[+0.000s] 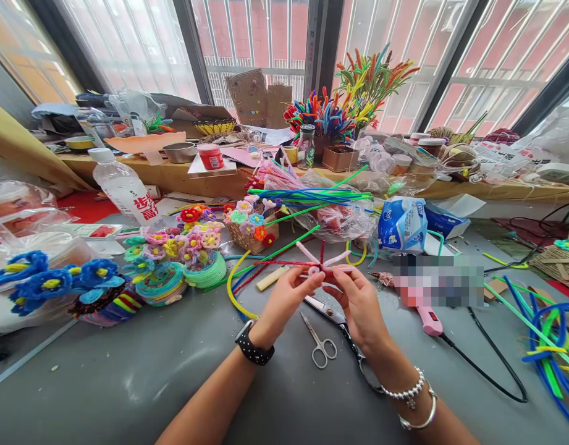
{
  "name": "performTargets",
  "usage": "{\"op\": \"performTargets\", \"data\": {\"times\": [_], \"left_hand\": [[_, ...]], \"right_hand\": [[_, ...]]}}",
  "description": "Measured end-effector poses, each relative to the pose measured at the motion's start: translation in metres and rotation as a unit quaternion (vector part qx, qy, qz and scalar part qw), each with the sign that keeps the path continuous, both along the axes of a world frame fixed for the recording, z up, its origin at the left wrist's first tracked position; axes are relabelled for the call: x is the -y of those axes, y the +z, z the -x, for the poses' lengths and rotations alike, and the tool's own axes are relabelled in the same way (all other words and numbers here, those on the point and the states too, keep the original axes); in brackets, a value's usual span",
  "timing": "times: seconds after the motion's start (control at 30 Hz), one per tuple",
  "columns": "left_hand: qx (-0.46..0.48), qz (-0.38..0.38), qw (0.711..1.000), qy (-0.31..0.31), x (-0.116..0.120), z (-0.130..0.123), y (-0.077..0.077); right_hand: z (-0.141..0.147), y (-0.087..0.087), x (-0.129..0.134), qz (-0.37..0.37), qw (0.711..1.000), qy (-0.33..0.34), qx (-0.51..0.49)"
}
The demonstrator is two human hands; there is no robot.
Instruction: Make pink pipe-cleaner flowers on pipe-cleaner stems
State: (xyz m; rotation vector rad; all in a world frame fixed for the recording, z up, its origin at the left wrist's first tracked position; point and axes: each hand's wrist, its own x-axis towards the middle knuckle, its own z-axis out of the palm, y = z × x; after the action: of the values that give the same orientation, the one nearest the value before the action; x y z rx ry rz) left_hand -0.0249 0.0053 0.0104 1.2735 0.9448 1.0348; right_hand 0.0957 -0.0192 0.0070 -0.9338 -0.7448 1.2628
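Above the grey table, my left hand (288,296) pinches a small piece made of pink pipe cleaners (337,259) between thumb and fingers. My right hand (358,303) closes on the same piece from the other side. Pink ends fan outward and a dark red pipe cleaner (322,252) stands up in the middle. A small pink loop shows by the left fingertips. Beneath the hands lie small nail scissors (319,343) and large black-handled scissors (356,346), the latter partly hidden by my right hand. A yellow pipe cleaner (230,290) curves beside my left wrist.
Pipe-cleaner flower pots (161,283) stand at left, near a water bottle (122,188). A pink glue gun (430,318) with a black cord lies at right, partly blurred. Behind are a blue tissue pack (401,224) and a cluttered ledge (182,176). Loose pipe cleaners (543,346) lie far right.
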Motion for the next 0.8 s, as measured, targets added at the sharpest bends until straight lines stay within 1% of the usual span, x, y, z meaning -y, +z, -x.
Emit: {"op": "performTargets", "data": {"times": [0.1, 0.17, 0.23, 0.3, 0.4, 0.47, 0.53, 0.57, 0.63, 0.7, 0.73, 0.8], "left_hand": [[0.028, 0.009, 0.999, 0.046, -0.003, 0.006, 0.001], [0.024, 0.008, 0.998, 0.051, -0.004, 0.009, 0.003], [-0.005, 0.003, 0.999, 0.034, -0.004, 0.011, 0.004], [-0.047, -0.012, 0.999, 0.007, -0.004, 0.012, 0.003], [-0.098, -0.025, 0.994, -0.04, -0.004, 0.01, 0.0], [-0.123, -0.027, 0.99, -0.064, -0.003, 0.01, 0.0], [-0.14, -0.038, 0.986, -0.087, -0.002, 0.011, 0.004], [-0.14, -0.048, 0.983, -0.105, -0.001, 0.012, 0.006], [-0.129, -0.076, 0.978, -0.149, 0.001, 0.015, 0.012], [-0.109, -0.095, 0.973, -0.177, 0.004, 0.017, 0.016], [-0.096, -0.093, 0.975, -0.18, 0.005, 0.018, 0.017], [-0.065, -0.06, 0.982, -0.168, 0.006, 0.017, 0.017]], "right_hand": [[0.002, -0.002, 0.001, 0.014, 0.998, 0.043, 0.048], [-0.003, 0.0, 0.0, 0.01, 0.995, 0.055, 0.079], [-0.011, 0.004, -0.002, -0.006, 0.992, 0.037, 0.122], [-0.019, 0.009, -0.003, -0.031, 0.981, 0.023, 0.191], [-0.028, 0.014, -0.005, -0.048, 0.957, 0.06, 0.278], [-0.03, 0.015, -0.006, -0.042, 0.953, 0.073, 0.29], [-0.031, 0.014, -0.006, -0.022, 0.962, 0.076, 0.261], [-0.03, 0.013, -0.006, -0.004, 0.97, 0.086, 0.228], [-0.029, 0.012, -0.006, 0.042, 0.983, 0.124, 0.131], [-0.025, 0.01, -0.005, 0.077, 0.984, 0.161, 0.029], [-0.023, 0.009, -0.004, 0.088, 0.982, 0.17, -0.011], [-0.019, 0.009, -0.003, 0.096, 0.981, 0.162, -0.05]]}}
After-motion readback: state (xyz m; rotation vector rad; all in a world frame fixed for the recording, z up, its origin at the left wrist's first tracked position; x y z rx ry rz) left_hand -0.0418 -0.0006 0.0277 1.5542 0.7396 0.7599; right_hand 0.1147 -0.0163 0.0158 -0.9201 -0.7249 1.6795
